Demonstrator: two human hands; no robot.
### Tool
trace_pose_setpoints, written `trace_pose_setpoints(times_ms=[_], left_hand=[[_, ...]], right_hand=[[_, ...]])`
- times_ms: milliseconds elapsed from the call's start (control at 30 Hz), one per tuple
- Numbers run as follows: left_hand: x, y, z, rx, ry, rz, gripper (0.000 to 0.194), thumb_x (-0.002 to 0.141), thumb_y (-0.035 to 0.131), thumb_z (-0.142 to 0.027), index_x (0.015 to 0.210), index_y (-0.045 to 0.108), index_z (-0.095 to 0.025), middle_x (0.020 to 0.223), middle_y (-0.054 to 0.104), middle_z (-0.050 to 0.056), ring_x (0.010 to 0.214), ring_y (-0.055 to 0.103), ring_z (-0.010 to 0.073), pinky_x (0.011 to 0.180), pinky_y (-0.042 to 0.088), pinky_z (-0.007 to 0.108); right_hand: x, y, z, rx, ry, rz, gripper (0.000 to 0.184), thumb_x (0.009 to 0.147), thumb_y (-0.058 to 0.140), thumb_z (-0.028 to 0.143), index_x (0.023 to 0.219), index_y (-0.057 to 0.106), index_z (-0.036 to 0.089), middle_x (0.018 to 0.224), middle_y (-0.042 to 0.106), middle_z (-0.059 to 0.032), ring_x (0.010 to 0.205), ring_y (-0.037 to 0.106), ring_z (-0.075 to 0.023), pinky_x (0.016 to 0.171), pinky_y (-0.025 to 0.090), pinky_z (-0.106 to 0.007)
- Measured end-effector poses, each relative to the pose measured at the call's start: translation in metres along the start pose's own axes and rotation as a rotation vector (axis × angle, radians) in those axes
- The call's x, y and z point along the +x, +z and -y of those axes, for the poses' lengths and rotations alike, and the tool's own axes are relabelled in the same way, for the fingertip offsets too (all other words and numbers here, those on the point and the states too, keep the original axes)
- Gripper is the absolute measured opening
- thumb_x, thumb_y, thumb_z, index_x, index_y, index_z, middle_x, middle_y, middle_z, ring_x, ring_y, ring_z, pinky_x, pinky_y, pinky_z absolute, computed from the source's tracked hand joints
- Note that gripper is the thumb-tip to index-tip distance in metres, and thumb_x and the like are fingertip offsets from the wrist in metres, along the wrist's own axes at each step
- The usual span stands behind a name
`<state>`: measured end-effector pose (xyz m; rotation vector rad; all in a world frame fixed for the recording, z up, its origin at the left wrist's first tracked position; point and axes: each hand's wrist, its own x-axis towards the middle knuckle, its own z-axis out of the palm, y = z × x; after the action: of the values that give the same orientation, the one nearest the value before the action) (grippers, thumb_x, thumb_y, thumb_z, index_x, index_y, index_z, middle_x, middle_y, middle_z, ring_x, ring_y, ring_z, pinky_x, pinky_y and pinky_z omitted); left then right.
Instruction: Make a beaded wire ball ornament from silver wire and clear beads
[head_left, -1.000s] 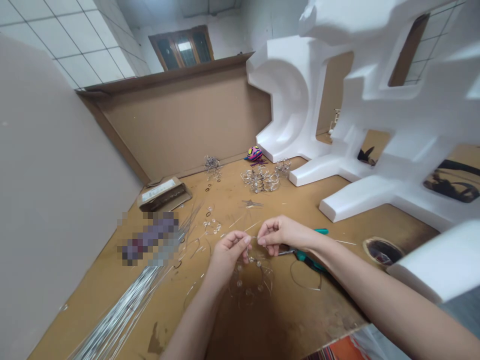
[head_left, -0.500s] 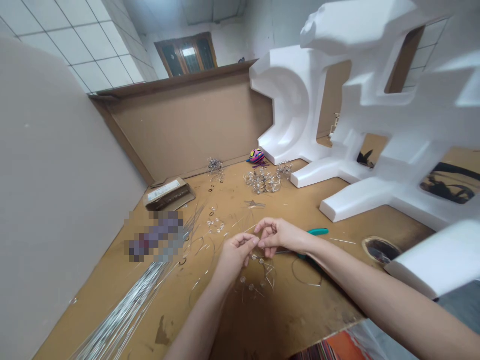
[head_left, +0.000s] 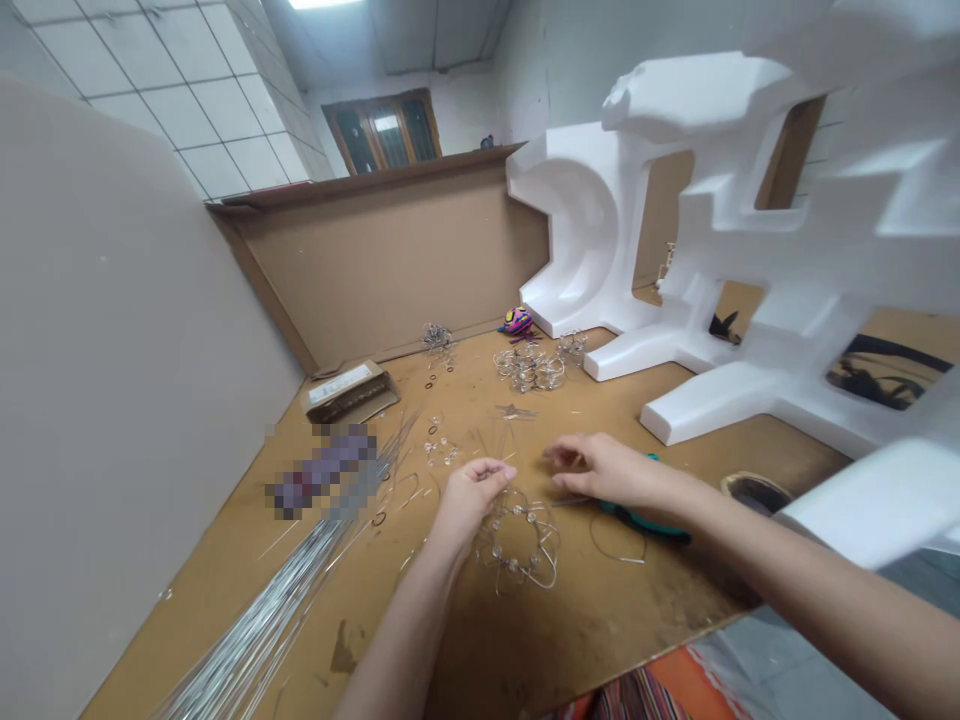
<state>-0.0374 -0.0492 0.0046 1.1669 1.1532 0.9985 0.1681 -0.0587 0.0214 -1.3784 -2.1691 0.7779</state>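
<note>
A ring of bent silver wire set with clear beads (head_left: 517, 540) lies on the wooden workbench (head_left: 480, 640), just below and to the right of my left hand (head_left: 471, 497). That hand's fingers curl close together above the ring's upper left side, and I cannot tell whether they pinch a thin wire. My right hand (head_left: 592, 468) is slightly open, with nothing visible in it. Its wrist passes above a pair of teal-handled pliers (head_left: 641, 522), which are partly hidden behind the hand and forearm. A loop of bare wire (head_left: 615, 548) lies by the pliers.
A long bundle of silver wires (head_left: 255, 630) lies at lower left, beside a pixelated object (head_left: 322, 470) and a cardboard box (head_left: 349, 392). Finished wire pieces (head_left: 529, 368) and a colourful toy (head_left: 516, 322) stand further back. Large white foam packaging (head_left: 675, 250) rises at right.
My hands have come apart, with the right one drawn to the right. The beaded wire ring now shows more fully below them. The view has tilted slightly upward.
</note>
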Motion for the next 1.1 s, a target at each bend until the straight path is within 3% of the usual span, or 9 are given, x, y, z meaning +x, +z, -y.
trace_pose_setpoints(times_ms=[67,167,400,533,633,867,967,1100], left_hand=[[0.001,-0.001,0.000,-0.015,-0.007,0.011,0.038,0.049,0.077,-0.042,0.067,0.062,-0.012,0.049,0.046,-0.006,0.036,0.024,0.0008,0.038,0.012,0.018],[0.002,-0.003,0.000,-0.028,0.000,0.030,0.037,0.051,0.077,-0.041,0.067,0.062,-0.011,0.051,0.047,-0.006,0.037,0.022,0.0001,0.037,0.012,0.018],[0.005,-0.008,0.002,-0.063,0.033,0.048,0.033,0.054,0.076,-0.039,0.067,0.063,-0.011,0.048,0.039,-0.008,0.038,0.020,0.0004,0.037,0.013,0.017],[0.006,-0.009,0.002,-0.074,0.033,0.053,0.033,0.055,0.076,-0.039,0.067,0.063,-0.012,0.044,0.032,-0.010,0.037,0.018,0.0008,0.036,0.012,0.016],[0.006,-0.008,0.002,-0.084,0.025,0.062,0.033,0.054,0.076,-0.038,0.066,0.062,-0.012,0.044,0.032,-0.010,0.037,0.018,0.0008,0.036,0.013,0.016],[0.004,-0.007,0.001,-0.093,0.009,0.083,0.033,0.055,0.076,-0.038,0.067,0.061,-0.011,0.043,0.030,-0.011,0.038,0.017,0.0010,0.036,0.011,0.016],[0.004,-0.009,0.000,-0.117,-0.012,0.112,0.034,0.056,0.075,-0.038,0.069,0.059,-0.011,0.044,0.025,-0.011,0.038,0.015,0.0012,0.037,0.009,0.017],[0.004,-0.010,0.000,-0.172,-0.076,0.188,0.033,0.058,0.075,-0.035,0.068,0.055,-0.012,0.047,0.023,-0.012,0.039,0.014,0.0008,0.037,0.007,0.016]], right_hand=[[-0.013,-0.015,0.001,-0.367,0.032,0.017,0.052,0.068,0.061,0.043,0.112,0.056,0.016,0.104,0.061,-0.0145,0.098,0.054,-0.0293,0.082,0.040,-0.041],[-0.027,-0.026,-0.002,-0.615,0.058,0.166,0.061,0.059,0.065,0.047,0.110,0.057,0.015,0.101,0.060,-0.0160,0.094,0.055,-0.0323,0.077,0.041,-0.040],[-0.032,-0.013,-0.005,-0.715,0.070,0.224,0.062,0.055,0.063,0.032,0.113,0.053,0.013,0.101,0.059,-0.0163,0.088,0.057,-0.0299,0.071,0.042,-0.037],[-0.038,-0.015,-0.001,-0.748,0.136,0.244,0.074,0.047,0.068,0.034,0.116,0.050,0.015,0.106,0.056,-0.0183,0.092,0.055,-0.0330,0.071,0.041,-0.039],[-0.046,-0.017,-0.004,-0.812,0.167,0.250,0.073,0.048,0.068,0.033,0.116,0.051,0.013,0.103,0.057,-0.0198,0.090,0.056,-0.0342,0.069,0.041,-0.040],[-0.042,-0.015,-0.022,-0.880,0.004,0.084,0.031,0.069,0.050,0.022,0.099,0.056,0.014,0.082,0.061,-0.0124,0.068,0.058,-0.0233,0.057,0.034,-0.030],[-0.039,-0.026,-0.026,-0.858,-0.071,-0.032,0.028,0.071,0.052,0.030,0.095,0.054,0.016,0.084,0.058,-0.0110,0.072,0.054,-0.0215,0.060,0.032,-0.030],[-0.038,-0.044,-0.023,-0.924,-0.325,-0.129,0.030,0.080,0.047,0.039,0.099,0.055,0.018,0.085,0.054,-0.0103,0.079,0.047,-0.0216,0.068,0.030,-0.031]])
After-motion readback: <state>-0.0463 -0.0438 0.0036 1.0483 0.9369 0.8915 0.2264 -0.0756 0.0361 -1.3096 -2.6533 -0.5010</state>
